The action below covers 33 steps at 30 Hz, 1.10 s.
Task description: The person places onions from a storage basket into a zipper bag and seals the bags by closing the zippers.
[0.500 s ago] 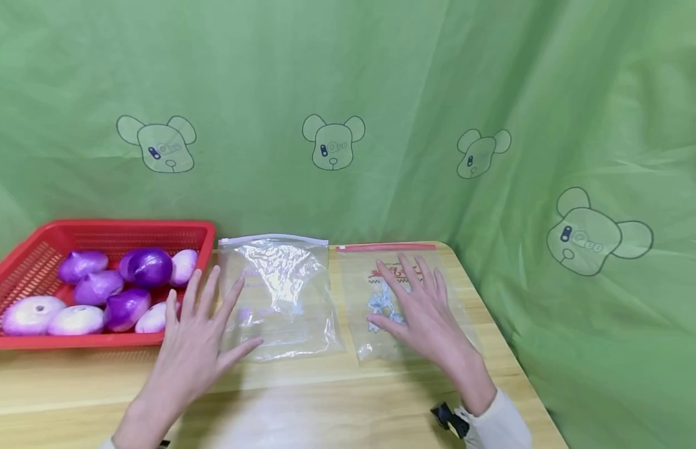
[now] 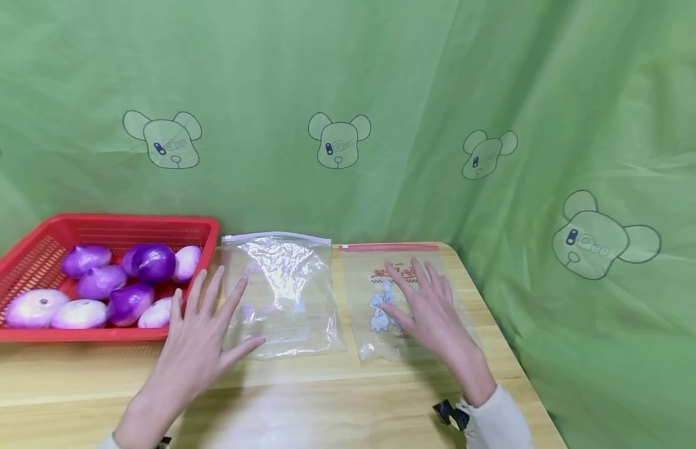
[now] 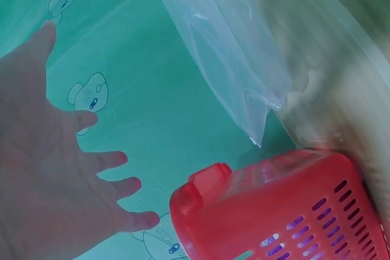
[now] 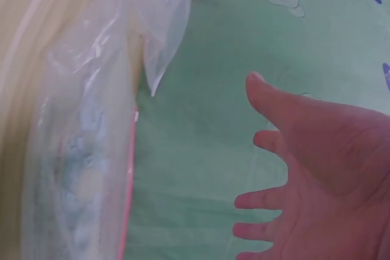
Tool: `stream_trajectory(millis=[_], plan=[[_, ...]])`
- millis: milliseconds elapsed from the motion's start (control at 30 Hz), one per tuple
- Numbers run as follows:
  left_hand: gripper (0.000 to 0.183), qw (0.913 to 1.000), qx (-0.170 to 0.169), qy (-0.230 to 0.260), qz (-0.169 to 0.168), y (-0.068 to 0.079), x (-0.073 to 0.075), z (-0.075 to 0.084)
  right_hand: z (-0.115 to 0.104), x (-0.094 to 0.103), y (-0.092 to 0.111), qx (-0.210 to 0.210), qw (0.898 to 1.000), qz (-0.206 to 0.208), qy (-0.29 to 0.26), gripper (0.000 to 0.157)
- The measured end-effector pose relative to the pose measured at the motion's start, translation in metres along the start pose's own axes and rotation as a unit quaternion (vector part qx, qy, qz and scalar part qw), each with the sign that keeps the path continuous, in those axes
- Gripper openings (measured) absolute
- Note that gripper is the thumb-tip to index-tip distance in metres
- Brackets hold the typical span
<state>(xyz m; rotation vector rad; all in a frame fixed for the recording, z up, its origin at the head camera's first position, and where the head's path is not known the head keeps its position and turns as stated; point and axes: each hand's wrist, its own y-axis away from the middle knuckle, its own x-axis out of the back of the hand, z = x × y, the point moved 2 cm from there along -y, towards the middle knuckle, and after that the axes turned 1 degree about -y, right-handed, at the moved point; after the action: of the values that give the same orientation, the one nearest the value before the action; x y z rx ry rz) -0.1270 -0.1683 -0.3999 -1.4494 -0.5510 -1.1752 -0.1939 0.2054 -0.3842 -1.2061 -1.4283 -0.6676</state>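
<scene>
My left hand (image 2: 196, 349), fingers spread and holding nothing, hovers between the red basket (image 2: 84, 335) and a clear zip bag (image 2: 292, 312) with a pale lilac slider strip. Over a second zip bag (image 2: 362, 299), with a red strip and a printed blue picture, my right hand (image 2: 435, 318) is held with fingers apart and nothing in them. Both bags lie flat on the table. In the wrist views, the left palm (image 3: 55, 168) and right palm (image 4: 335, 175) show bare, apart from the bags. Purple onions (image 2: 151, 262) and paler ones (image 2: 78, 313) sit in the basket.
A wooden table (image 2: 303, 411) carries everything. Green cloth (image 2: 258, 75) with bear-head prints hangs behind it and along the right side. The table's right edge (image 2: 516, 362) runs close to the right forearm. A black strap buckle (image 2: 451, 415) sits at the right wrist.
The head view has shifted slightly. My right hand has lowered its fingers a little and moved slightly right over the red-strip bag. The left hand stays nearly in place.
</scene>
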Motion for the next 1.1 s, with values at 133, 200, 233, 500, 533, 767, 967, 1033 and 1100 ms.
stream_trajectory(millis=[133,200,233,500,533,767,967,1033,1100], plan=[[0.096,0.9997,0.007,0.016,-0.015,0.000,0.002,0.000,0.010,-0.007,-0.003,-0.017,1.000,-0.018,-0.013,0.075],[0.095,0.9992,0.012,0.030,-0.024,0.000,0.004,0.000,0.015,-0.012,-0.004,-0.028,0.999,-0.030,-0.017,0.075],[0.094,0.9988,0.012,0.035,-0.030,0.001,0.004,0.000,0.018,-0.015,-0.005,-0.035,0.999,-0.036,-0.018,0.076],[0.082,0.9950,0.008,0.068,-0.073,0.002,0.007,0.002,0.044,-0.044,-0.002,-0.114,0.985,-0.125,-0.027,0.091],[0.080,0.9948,0.005,0.070,-0.073,0.002,0.008,0.002,0.047,-0.047,-0.001,-0.119,0.983,-0.135,-0.027,0.093],[0.062,0.9933,-0.015,0.089,-0.071,-0.001,0.008,0.009,0.058,-0.059,0.003,-0.137,0.976,-0.168,-0.031,0.095],[0.056,0.9896,-0.008,0.112,-0.091,0.002,0.004,0.019,0.054,-0.057,0.000,-0.121,0.981,-0.151,-0.019,0.085],[0.055,0.9873,-0.007,0.125,-0.098,0.003,0.001,0.025,0.054,-0.056,-0.001,-0.113,0.983,-0.144,-0.009,0.079],[0.053,0.9841,-0.010,0.144,-0.104,0.002,-0.004,0.031,0.054,-0.056,0.000,-0.107,0.985,-0.138,0.000,0.073]])
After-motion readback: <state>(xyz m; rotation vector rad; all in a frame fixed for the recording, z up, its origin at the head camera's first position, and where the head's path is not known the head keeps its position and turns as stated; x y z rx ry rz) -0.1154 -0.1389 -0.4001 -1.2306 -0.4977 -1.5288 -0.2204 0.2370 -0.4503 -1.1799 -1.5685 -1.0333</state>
